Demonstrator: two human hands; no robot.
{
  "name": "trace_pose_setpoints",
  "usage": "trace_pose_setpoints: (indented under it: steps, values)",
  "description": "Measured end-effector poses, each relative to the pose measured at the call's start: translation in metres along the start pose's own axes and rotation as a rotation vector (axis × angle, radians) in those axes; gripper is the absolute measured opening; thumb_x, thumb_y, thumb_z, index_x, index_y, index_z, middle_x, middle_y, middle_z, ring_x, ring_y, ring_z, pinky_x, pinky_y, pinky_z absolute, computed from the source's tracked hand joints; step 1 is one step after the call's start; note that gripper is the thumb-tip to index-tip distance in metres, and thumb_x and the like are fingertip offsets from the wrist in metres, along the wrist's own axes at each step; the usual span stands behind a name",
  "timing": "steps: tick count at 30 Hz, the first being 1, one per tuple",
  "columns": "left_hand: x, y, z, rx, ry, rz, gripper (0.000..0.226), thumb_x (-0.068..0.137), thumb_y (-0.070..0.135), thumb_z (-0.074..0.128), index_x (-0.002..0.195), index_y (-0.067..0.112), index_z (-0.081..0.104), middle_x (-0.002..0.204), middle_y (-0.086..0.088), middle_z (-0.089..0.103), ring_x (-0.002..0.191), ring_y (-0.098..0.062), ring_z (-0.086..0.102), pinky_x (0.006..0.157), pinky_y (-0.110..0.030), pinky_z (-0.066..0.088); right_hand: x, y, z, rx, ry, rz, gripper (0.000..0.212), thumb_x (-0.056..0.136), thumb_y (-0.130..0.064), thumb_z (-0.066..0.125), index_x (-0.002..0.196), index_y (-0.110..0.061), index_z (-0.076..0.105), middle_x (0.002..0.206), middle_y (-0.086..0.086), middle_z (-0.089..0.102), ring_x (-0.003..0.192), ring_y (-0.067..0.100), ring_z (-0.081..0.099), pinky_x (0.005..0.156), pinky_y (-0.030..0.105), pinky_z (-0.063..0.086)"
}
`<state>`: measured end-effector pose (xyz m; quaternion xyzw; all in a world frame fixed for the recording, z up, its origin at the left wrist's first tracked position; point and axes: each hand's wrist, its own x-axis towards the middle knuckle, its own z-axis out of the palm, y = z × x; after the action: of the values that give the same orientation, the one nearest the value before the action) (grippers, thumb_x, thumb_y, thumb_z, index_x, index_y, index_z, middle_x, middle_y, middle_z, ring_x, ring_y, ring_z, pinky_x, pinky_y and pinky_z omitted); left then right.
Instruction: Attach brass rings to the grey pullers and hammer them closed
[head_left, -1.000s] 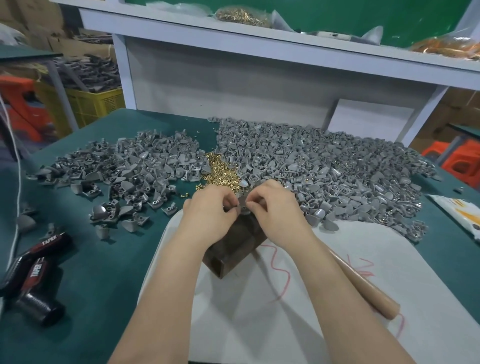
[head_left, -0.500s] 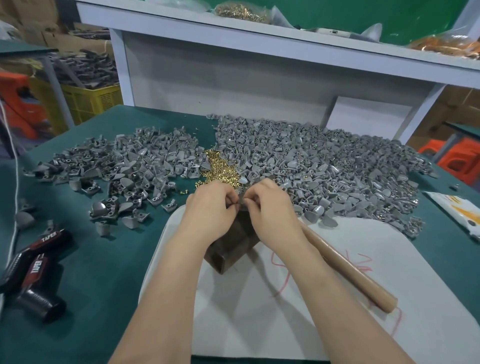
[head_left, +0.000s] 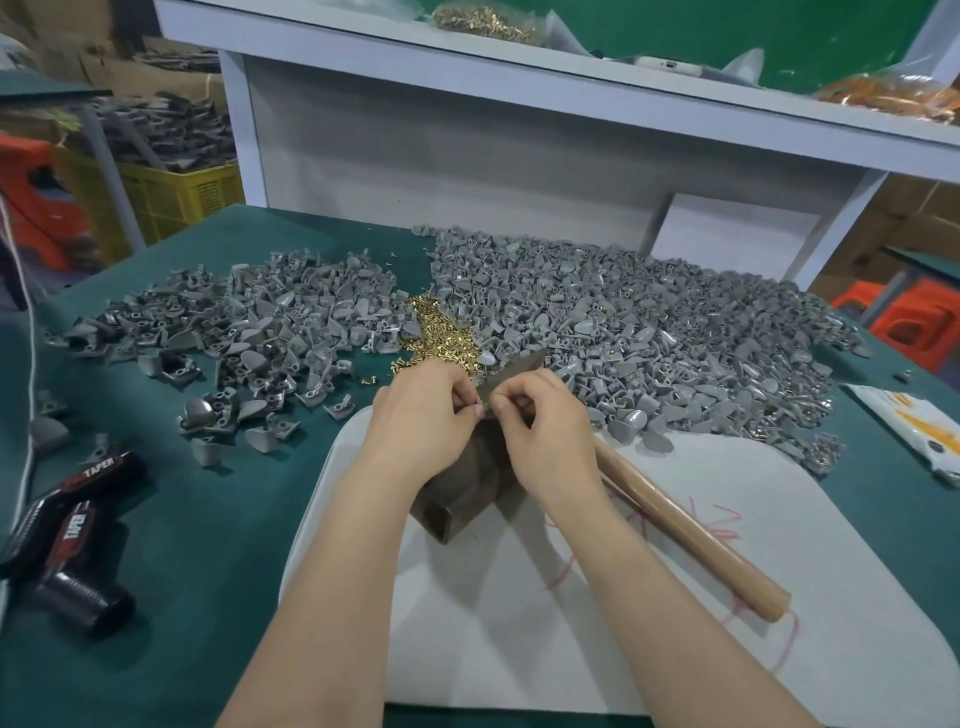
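Note:
Over a dark metal block (head_left: 467, 493), my left hand (head_left: 423, 423) and my right hand (head_left: 540, 428) meet fingertip to fingertip and pinch a small grey puller (head_left: 484, 402); the fingers hide most of it. A small heap of brass rings (head_left: 441, 338) lies just beyond the hands. Loose grey pullers spread in a big pile on the right (head_left: 623, 322) and a thinner pile on the left (head_left: 249, 322). A hammer lies under my right wrist, its wooden handle (head_left: 685, 530) pointing to the lower right and its metal head (head_left: 519, 371) showing above the hands.
A white board (head_left: 675, 649) covers the green table (head_left: 182, 545) under the block. Black tape guns (head_left: 67, 525) lie at the left edge, a printed packet (head_left: 914, 431) at the right. A white shelf (head_left: 571, 88) with bags of rings rises behind the piles.
Both hands stay together over the block, fingers shifting slightly on the puller. The view has tilted a little.

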<state>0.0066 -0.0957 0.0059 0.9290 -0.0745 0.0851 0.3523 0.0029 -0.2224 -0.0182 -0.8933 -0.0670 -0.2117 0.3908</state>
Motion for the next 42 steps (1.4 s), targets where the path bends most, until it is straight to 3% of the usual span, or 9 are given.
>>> trace_pose_setpoints:
  steps: [8,13,22,29,32,35,37,40,42]
  values:
    - [0.0,0.003,-0.001,0.038,-0.001,0.022,0.006,0.088,0.02,0.063,0.082,0.021,0.063,0.077,0.008,0.051,0.092,-0.023,0.057,0.081,-0.036,0.047,0.006,-0.005,-0.004,-0.109,-0.06,-0.028,0.01,0.088,-0.005,0.057,0.082,-0.008,0.065,0.086,-0.004,0.051,0.076,0.011,0.048,0.07,0.019,0.035]
    - [-0.001,0.006,-0.002,0.048,-0.005,0.029,0.008,0.088,0.018,0.062,0.08,0.019,0.061,0.086,0.0,0.057,0.094,-0.027,0.057,0.084,-0.039,0.048,0.009,-0.014,-0.007,-0.264,-0.115,-0.041,0.011,0.09,-0.007,0.054,0.087,-0.007,0.065,0.098,0.006,0.055,0.089,0.023,0.055,0.083,0.034,0.041]
    - [-0.002,0.007,-0.001,0.087,0.014,0.046,0.009,0.088,0.016,0.06,0.079,0.016,0.058,0.084,-0.004,0.056,0.092,-0.033,0.056,0.076,-0.039,0.046,0.014,-0.02,-0.006,-0.501,-0.16,-0.1,0.012,0.09,-0.005,0.051,0.099,-0.009,0.059,0.109,0.005,0.051,0.099,0.023,0.052,0.073,0.024,0.031]
    - [-0.003,0.007,0.0,0.086,0.022,0.054,0.008,0.088,0.015,0.06,0.08,0.014,0.059,0.088,-0.005,0.057,0.092,-0.033,0.056,0.077,-0.041,0.048,0.016,-0.019,-0.007,-0.495,-0.208,-0.094,0.011,0.09,-0.007,0.052,0.097,-0.009,0.06,0.107,0.006,0.052,0.098,0.025,0.053,0.074,0.026,0.033]
    - [-0.003,0.005,0.0,0.053,0.028,0.03,0.006,0.087,0.018,0.062,0.081,0.017,0.062,0.09,0.0,0.06,0.093,-0.027,0.057,0.082,-0.04,0.049,0.018,-0.015,-0.019,-0.295,-0.234,-0.032,0.014,0.092,-0.015,0.055,0.095,-0.012,0.069,0.104,0.004,0.057,0.095,0.021,0.056,0.085,0.031,0.043]
    - [-0.002,0.004,0.001,0.051,0.025,0.018,0.007,0.088,0.021,0.062,0.081,0.021,0.062,0.086,0.006,0.056,0.093,-0.021,0.057,0.081,-0.036,0.048,0.014,0.003,-0.042,-0.205,-0.139,0.128,0.028,0.093,-0.032,0.056,0.114,-0.017,0.065,0.114,0.001,0.06,0.1,0.016,0.056,0.089,0.028,0.043]
    - [-0.002,0.003,0.002,0.052,0.023,0.011,0.007,0.088,0.021,0.062,0.082,0.021,0.063,0.085,0.006,0.058,0.092,-0.021,0.057,0.079,-0.034,0.047,0.008,0.017,-0.056,-0.4,-0.245,0.281,0.036,0.09,-0.045,0.056,0.113,-0.017,0.063,0.109,0.0,0.063,0.1,0.021,0.059,0.083,0.031,0.048]
    - [-0.001,0.004,0.003,0.058,0.026,0.009,0.006,0.089,0.021,0.061,0.083,0.021,0.063,0.086,0.005,0.058,0.091,-0.021,0.058,0.079,-0.034,0.048,0.004,0.024,-0.057,-0.556,-0.424,0.361,0.02,0.092,-0.036,0.056,0.083,-0.018,0.053,0.076,-0.001,0.057,0.081,0.025,0.057,0.058,0.026,0.037]
    - [-0.001,0.004,0.003,0.061,0.028,0.014,0.005,0.089,0.02,0.061,0.085,0.02,0.063,0.091,0.004,0.06,0.092,-0.02,0.058,0.08,-0.035,0.048,0.004,0.023,-0.057,-0.519,-0.376,0.333,0.017,0.092,-0.031,0.056,0.091,-0.014,0.054,0.082,0.003,0.06,0.08,0.025,0.057,0.063,0.027,0.038]
